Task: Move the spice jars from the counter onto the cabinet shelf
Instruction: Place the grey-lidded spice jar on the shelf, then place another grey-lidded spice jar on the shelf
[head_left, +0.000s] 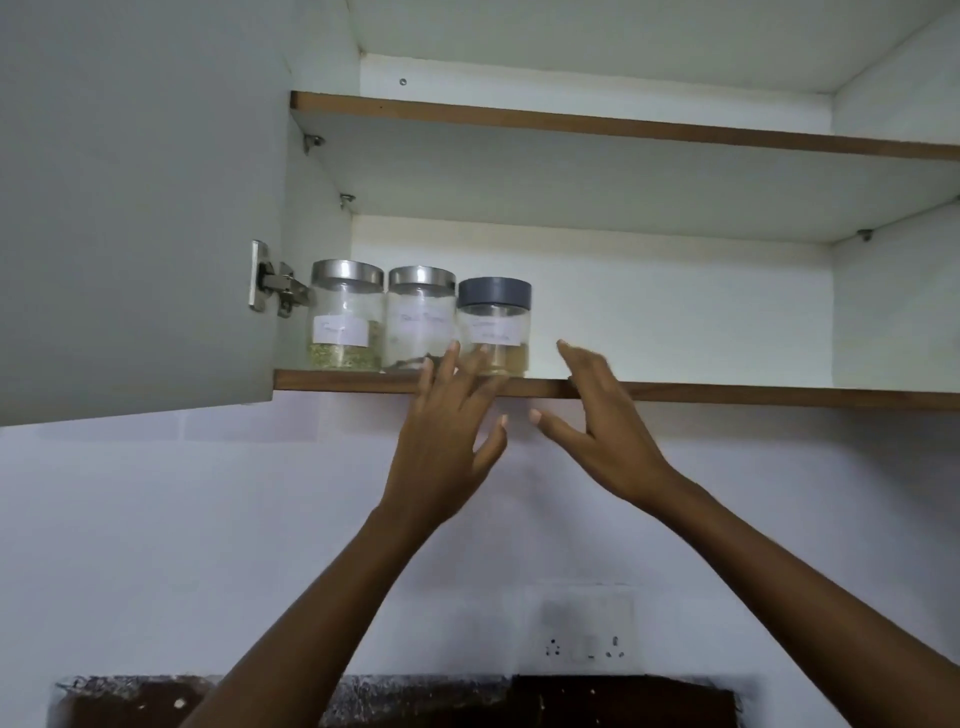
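Three labelled clear spice jars stand in a row at the left end of the lower cabinet shelf (727, 397). The leftmost jar (345, 317) and the middle jar (418, 319) have steel lids. The third jar (493, 325) has a dark grey lid. My left hand (447, 436) is raised with fingers spread straight, its fingertips in front of the grey-lidded jar's lower left and the middle jar's base, holding nothing. My right hand (597, 415) is open just right of that jar, in front of the shelf's front edge, a small gap away from the jar.
The grey cabinet door (135, 208) stands open at the left on a metal hinge (278, 288). An upper shelf (623, 127) runs above. The lower shelf continues to the right of the jars. A wall socket (584, 631) sits on the white wall above a dark backsplash strip (415, 701).
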